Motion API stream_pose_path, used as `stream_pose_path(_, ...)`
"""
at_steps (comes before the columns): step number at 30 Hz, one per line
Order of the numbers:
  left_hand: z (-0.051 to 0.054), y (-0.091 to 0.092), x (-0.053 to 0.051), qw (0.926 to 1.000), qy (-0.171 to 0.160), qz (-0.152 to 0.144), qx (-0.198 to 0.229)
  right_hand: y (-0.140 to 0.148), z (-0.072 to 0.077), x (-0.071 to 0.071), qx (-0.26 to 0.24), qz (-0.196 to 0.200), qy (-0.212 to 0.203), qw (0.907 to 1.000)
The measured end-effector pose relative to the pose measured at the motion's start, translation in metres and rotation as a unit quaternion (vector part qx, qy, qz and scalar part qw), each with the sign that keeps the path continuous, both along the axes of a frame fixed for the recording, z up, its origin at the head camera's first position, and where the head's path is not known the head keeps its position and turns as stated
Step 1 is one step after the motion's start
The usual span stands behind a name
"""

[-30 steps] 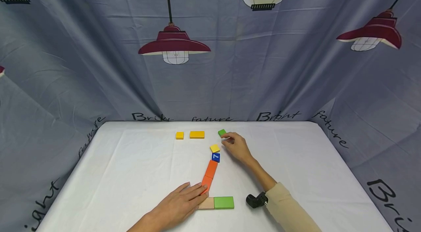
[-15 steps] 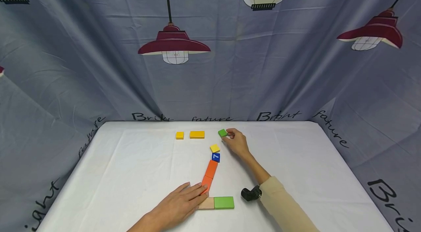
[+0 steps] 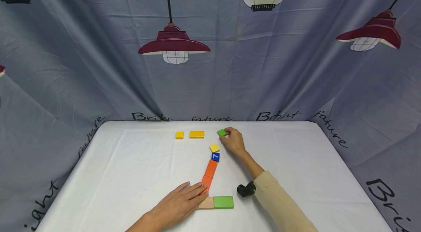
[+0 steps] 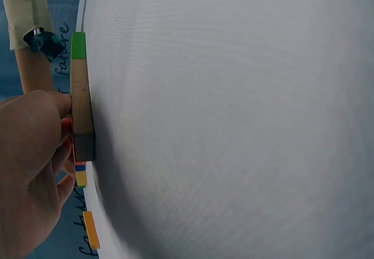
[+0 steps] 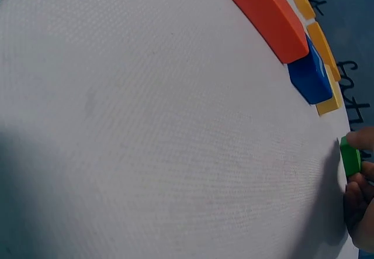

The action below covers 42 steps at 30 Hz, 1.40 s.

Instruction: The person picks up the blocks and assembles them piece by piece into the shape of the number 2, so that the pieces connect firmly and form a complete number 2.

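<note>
In the head view my right hand (image 3: 235, 141) pinches a small green block (image 3: 222, 132) at the far side of the table. The right wrist view shows thumb and fingers on that block's edges, close to the cloth. My left hand (image 3: 177, 204) lies with fingers extended over the near ends of an orange block (image 3: 207, 182) and a natural wood block (image 3: 206, 203), partly covering both. From there a second orange block (image 3: 211, 168), a blue block (image 3: 215, 157) marked 7 and a tilted yellow block (image 3: 214, 148) run away in a bent line.
A larger green block (image 3: 223, 202) abuts the wood block's right end. Two yellow-orange pieces, a short block (image 3: 179, 135) and a longer block (image 3: 197, 134), lie at the far left. A black device (image 3: 246, 189) sticks out from the right sleeve. A grey curtain hangs behind the white-covered table (image 3: 131, 162).
My right hand has shifted slightly left and away, its fingers closing around the small green block. The left hand and the line of blocks stay put.
</note>
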<state>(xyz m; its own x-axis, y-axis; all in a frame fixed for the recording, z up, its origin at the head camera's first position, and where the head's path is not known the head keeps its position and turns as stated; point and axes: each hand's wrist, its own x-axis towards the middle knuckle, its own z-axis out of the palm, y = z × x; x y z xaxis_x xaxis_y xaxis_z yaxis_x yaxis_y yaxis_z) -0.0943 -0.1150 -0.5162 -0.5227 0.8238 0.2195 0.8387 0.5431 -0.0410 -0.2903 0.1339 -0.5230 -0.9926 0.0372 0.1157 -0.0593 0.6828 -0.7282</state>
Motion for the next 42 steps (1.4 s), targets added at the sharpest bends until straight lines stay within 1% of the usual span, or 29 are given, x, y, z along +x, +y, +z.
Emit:
stream_pose_path(8,0.000,0.000,0.000,1.0000,0.002,-0.001,0.003,-0.003,0.002,0.000,0.004,0.003,-0.005,1.0000)
stream_pose_path(15,-0.001,0.000,0.000,0.9999,-0.016,0.001,-0.004,-0.005,0.003,0.000,0.005,0.015,-0.013,0.9998)
stream_pose_path(18,-0.001,0.000,0.000,0.9998,-0.018,0.001,-0.003,-0.006,0.004,0.000,0.008,0.023,-0.013,0.9996)
stream_pose_path(22,-0.001,-0.001,0.000,0.9999,-0.016,0.001,0.000,-0.008,0.004,-0.001,0.005,0.040,-0.023,0.9989)
stream_pose_path(27,-0.002,0.000,0.000,0.9999,-0.016,0.001,-0.001,-0.010,0.006,0.001,-0.003,0.076,-0.027,0.9967)
stream_pose_path(31,-0.002,0.000,0.000,0.9999,-0.012,0.000,0.002,-0.012,0.008,0.002,0.003,0.102,-0.031,0.9943)
stream_pose_path(42,-0.001,0.001,-0.001,0.9999,-0.015,0.000,0.004,-0.011,0.011,0.002,0.017,0.151,-0.054,0.9869)
